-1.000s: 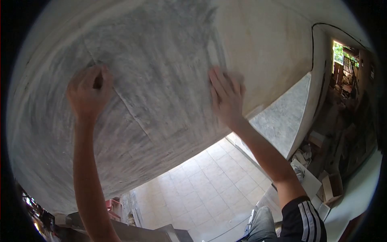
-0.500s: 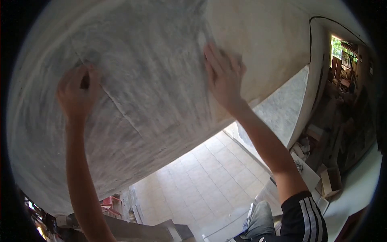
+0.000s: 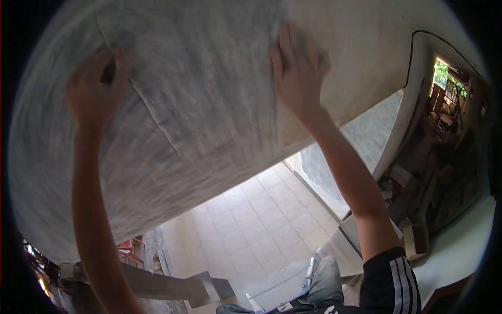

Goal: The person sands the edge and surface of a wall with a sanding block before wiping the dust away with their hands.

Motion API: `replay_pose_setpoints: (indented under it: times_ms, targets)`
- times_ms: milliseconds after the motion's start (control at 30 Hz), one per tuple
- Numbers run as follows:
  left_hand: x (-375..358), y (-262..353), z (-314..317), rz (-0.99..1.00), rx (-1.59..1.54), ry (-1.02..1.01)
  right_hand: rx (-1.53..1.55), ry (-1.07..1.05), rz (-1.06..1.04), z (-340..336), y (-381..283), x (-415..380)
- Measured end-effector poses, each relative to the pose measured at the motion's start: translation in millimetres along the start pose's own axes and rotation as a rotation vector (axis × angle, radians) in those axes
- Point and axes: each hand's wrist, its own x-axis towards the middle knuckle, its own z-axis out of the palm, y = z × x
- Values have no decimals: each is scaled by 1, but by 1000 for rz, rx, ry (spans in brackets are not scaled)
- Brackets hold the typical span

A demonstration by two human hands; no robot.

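My left hand (image 3: 99, 81) is up against the grey plastered wall (image 3: 209, 104), its fingers curled in a pinch with a dark gap inside the curl. Whatever it may hold is hidden. A thin line (image 3: 149, 107), a crack or a cord, runs down the wall and passes behind this hand. My right hand (image 3: 298, 73) rests high on the wall where grey meets beige, fingers stretched out and slightly blurred. Nothing shows in it.
Below the wall's slanted lower edge lies a pale tiled floor (image 3: 246, 209). A black cable (image 3: 410, 57) runs along the beige side. At right stands an open cardboard box (image 3: 417, 240) amid clutter; a red chair (image 3: 130, 251) is at lower left.
Both hands appear higher in the view, the right also slightly further right. The wall and floor have shifted somewhat in the view too. The hands' shapes stay about the same.
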Motion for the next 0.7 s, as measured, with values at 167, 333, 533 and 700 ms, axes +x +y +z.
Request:
replay_pose_setpoints:
  times_ms: [167,333,533,700]
  targets:
    - [-5,-7,7,27,49,53,30,1,22,3,-11,-3]
    - [-2,-8,1,-116,61,-88,93,-117,-81,-23,-3,-66]
    - [13,8,-1,-178,49,-203,-15,-232,76,-25,-12,33]
    - [14,32,0,-98,-3,-5,27,-114,-59,-17,-6,-65]
